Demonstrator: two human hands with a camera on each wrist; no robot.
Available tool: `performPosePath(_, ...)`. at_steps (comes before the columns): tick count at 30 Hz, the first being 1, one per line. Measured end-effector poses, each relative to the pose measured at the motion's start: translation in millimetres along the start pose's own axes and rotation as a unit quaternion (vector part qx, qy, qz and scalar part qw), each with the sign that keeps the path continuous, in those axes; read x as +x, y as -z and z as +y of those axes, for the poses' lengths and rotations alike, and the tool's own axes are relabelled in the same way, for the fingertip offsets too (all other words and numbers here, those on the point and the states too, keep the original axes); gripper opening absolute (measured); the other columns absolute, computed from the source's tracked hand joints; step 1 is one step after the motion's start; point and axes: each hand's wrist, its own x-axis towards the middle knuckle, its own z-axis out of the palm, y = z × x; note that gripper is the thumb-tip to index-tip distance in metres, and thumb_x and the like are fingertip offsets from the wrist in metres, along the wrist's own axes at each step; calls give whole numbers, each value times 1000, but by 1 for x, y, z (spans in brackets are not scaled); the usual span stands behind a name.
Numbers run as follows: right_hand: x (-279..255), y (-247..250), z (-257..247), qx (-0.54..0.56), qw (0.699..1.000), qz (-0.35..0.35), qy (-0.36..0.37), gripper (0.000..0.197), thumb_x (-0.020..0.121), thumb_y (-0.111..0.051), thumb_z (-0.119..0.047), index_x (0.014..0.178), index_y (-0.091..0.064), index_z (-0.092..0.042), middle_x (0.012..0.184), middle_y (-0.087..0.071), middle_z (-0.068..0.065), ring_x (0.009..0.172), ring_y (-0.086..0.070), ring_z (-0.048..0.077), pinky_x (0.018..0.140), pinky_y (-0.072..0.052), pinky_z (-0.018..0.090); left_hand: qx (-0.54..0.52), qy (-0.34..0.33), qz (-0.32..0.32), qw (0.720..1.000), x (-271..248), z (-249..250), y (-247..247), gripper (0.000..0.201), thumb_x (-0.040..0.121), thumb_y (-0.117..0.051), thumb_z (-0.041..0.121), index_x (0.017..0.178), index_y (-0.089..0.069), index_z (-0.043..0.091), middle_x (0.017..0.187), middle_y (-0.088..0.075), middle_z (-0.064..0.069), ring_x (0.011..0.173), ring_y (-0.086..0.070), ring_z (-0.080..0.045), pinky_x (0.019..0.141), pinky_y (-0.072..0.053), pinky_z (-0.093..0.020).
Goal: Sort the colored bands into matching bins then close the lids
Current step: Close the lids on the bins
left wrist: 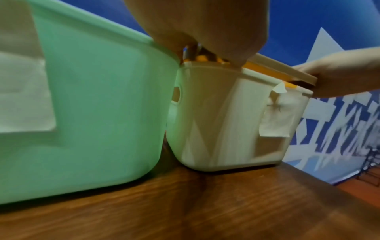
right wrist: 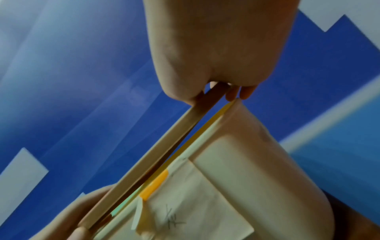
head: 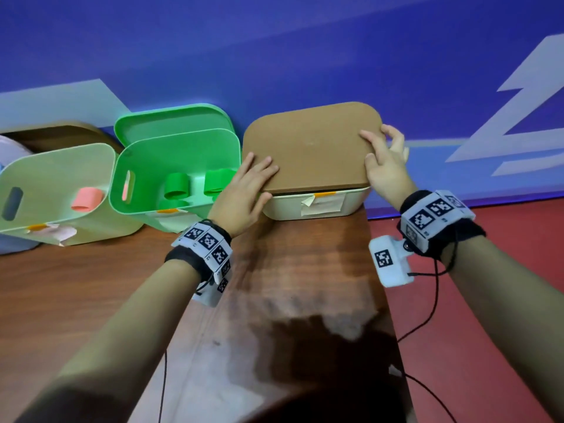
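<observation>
L hand (head: 244,190) flat on brown lid (head: 311,148), thumb under edge | R hand (head: 386,166) grips lid corner | lid not fully down on cream bin (head: 308,206)

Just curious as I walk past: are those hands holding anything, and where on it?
Yes: the brown lid over the cream bin. The left hand holds its near left edge, and the right hand holds its right edge.

The head view looks down from above across the wooden table (head: 91,285) toward the blue wall. The left wrist view sits low at table level, very near the cream bin (left wrist: 226,113). The right wrist view looks up along that bin's front. All three share it.
</observation>
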Motion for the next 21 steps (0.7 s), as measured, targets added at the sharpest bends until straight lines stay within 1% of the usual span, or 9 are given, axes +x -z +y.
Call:
performPosePath(2, -5, -1, -1, 1, 1000, -2, 5, 47, 94, -34, -3, 136, -45, -20, 152, -14, 6, 134, -17, 27, 109, -13, 26, 18, -5, 3, 1000, -3, -1, -2, 56, 90, -35, 32, 138, -41, 2, 147, -37, -16, 139, -19, -31, 114, -12, -33)
performPosePath(6, -15, -6, 4, 26, 999, -21, -15, 50, 93, -35, -3, 140, -41, -21, 155, -6, 5, 137, -11, 26, 110, -9, 25, 60, -14, -19, 998, -2, 1, -1, 58, 90, -33, 34, 139, -41, 4, 146, -37, -16, 139, -24, -38, 113, -18, -40)
performPosePath(9, -22, -10, 8, 48, 998, -26, -32, 50, 96, -32, -6, 143, -35, -23, 157, 0, -2, 140, -7, 20, 101, -7, 13, 80, -19, -37, 996, 0, 3, -1, 57, 90, -32, 33, 139, -42, 6, 145, -41, -16, 137, -29, -40, 111, -22, -42)
performPosePath(10, -24, -11, 9, 48, 998, -27, -31, 50, 97, -31, -7, 144, -33, -24, 158, 1, -3, 140, -7, 19, 98, -7, 11, 92, -24, -36, 995, -1, 4, -1, 56, 91, -33, 32, 138, -44, 5, 143, -44, -16, 135, -33, -41, 109, -25, -42)
performPosePath(11, -24, -12, 8, 46, 998, -30, -29, 50, 97, -30, -7, 145, -32, -24, 158, 2, -4, 141, -6, 18, 97, -7, 11, 111, -32, -30, 993, -2, 5, 0, 54, 90, -34, 31, 136, -47, 4, 139, -47, -17, 132, -38, -42, 106, -30, -43)
performPosePath(14, -21, -12, 5, 22, 999, -39, -15, 50, 98, -29, -7, 145, -31, -23, 158, 2, -2, 142, -4, 17, 103, -6, 14, 173, -54, -18, 983, -7, 7, -1, 50, 89, -38, 28, 129, -54, 2, 129, -57, -19, 120, -52, -42, 97, -43, -47)
performPosePath(17, -14, -11, 3, -2, 999, -44, 0, 49, 98, -30, -8, 145, -32, -23, 158, 0, -1, 142, -7, 19, 106, -8, 16, 204, -44, -12, 978, -5, 10, -2, 50, 87, -38, 27, 126, -56, 1, 125, -59, -21, 116, -55, -44, 93, -46, -51)
performPosePath(19, -11, -10, 3, -7, 999, -49, 3, 49, 98, -30, -10, 145, -32, -24, 159, -1, -2, 142, -7, 18, 108, -10, 20, 215, -20, -10, 976, -3, 13, -3, 51, 87, -37, 26, 126, -56, 0, 124, -59, -23, 115, -55, -44, 93, -46, -51)
performPosePath(21, -11, -11, 3, -7, 999, -51, 4, 48, 98, -30, -11, 145, -32, -24, 158, -1, -3, 142, -7, 18, 110, -11, 23, 225, -12, -11, 974, -3, 14, -4, 51, 87, -38, 27, 125, -56, -1, 123, -59, -24, 115, -55, -44, 93, -47, -50)
